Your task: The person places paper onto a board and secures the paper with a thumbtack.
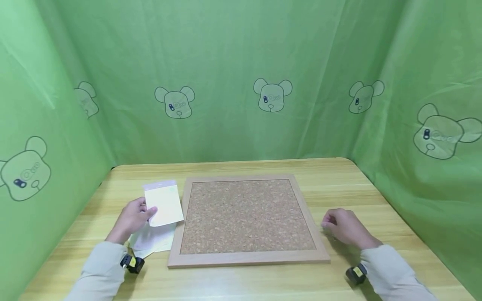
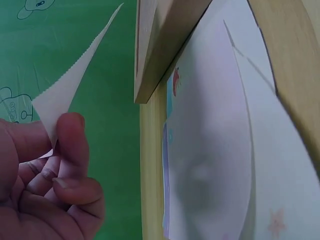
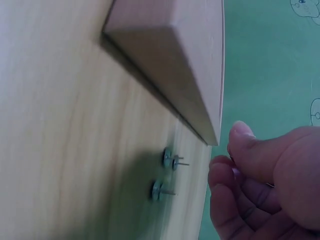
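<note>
My left hand (image 1: 135,215) pinches a cream-coloured sheet of notepaper (image 1: 164,205) between thumb and fingers, near the board's left side. In the left wrist view the held sheet (image 2: 75,75) is seen nearly edge-on, with a fine zigzag edge. More paper sheets (image 1: 156,238) lie on the table below that hand. A cork board (image 1: 246,215) in a pale wooden frame lies flat in the middle. Beside its right edge, my right hand (image 1: 344,228) is raised, thumb against curled fingers. A small dark sliver (image 3: 230,152) shows between thumb and forefinger; I cannot tell what it is.
Several thumbtacks (image 3: 159,191) rest on the wooden table (image 1: 248,284) by the board's right side, pins sticking out sideways in the right wrist view. Green curtains (image 1: 226,50) printed with bear heads enclose the table at the back and both sides.
</note>
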`<state>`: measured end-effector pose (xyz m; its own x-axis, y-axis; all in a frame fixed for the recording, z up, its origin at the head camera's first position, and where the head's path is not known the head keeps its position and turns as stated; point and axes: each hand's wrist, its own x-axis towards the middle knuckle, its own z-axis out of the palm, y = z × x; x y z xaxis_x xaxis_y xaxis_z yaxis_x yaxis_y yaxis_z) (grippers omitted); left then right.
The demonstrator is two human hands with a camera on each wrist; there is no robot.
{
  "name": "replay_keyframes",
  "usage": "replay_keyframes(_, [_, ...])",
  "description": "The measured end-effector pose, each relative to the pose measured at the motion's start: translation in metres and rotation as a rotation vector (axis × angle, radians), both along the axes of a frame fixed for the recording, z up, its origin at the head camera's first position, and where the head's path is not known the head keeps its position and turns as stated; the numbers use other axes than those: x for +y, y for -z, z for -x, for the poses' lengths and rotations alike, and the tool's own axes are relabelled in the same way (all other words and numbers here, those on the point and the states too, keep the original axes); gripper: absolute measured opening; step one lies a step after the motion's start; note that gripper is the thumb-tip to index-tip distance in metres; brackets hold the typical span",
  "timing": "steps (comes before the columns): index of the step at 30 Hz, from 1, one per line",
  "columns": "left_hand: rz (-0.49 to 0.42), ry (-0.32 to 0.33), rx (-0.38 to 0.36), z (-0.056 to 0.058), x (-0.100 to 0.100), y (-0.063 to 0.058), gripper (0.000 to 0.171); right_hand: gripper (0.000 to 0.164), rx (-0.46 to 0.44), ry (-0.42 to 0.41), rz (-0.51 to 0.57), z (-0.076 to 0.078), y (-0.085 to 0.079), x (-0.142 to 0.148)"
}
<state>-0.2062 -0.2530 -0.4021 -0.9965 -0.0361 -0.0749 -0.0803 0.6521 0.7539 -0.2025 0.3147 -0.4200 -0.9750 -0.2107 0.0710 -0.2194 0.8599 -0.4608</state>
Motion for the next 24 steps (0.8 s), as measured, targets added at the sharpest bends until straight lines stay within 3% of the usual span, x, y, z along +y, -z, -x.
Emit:
replay_keyframes(14, [-0.048, 0.052, 0.037, -0.003, 0.013, 0.005, 0.030, 0.010, 0.017, -0.054, 0.059, -0.002, -0.003, -0.014])
replay_keyframes(24, [-0.076, 0.064, 0.024, -0.005, 0.021, 0.011, 0.029, 0.009, -0.014, -0.046, 0.078, -0.003, -0.004, -0.025])
